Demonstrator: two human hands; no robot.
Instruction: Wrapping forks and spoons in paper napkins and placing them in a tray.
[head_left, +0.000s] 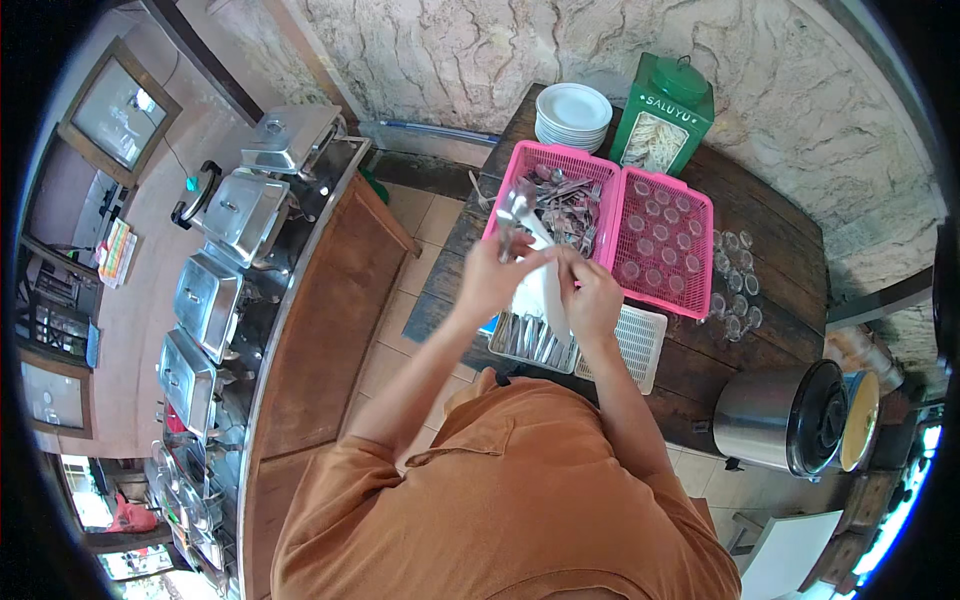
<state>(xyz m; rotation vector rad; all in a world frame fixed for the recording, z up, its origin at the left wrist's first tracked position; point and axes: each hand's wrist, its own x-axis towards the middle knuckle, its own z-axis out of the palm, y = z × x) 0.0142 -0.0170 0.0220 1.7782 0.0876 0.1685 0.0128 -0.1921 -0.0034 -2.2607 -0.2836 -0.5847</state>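
Both my hands are above a dark wooden table, in front of a pink plastic basket (611, 202) heaped with metal cutlery (566, 214). My left hand (491, 274) grips spoons (517, 201), their bowls pointing away from me; motion blur hides how many. A white cloth or paper napkin (534, 294) hangs between the hands, and my right hand (589, 300) pinches it close to the spoon handles. Below the napkin sits a light tray (570, 365) with cutlery laid lengthwise, partly covered by the napkin. A white slotted plastic basket (640, 346) is beside it, under my right forearm.
Upturned glasses fill a second pink basket (661, 300); several more glasses (735, 281) stand right of it. White plates (574, 109) and a green tin (667, 97) are at the back. A large lidded pot (757, 420) stands right. Chafing dishes (210, 300) line a counter at left.
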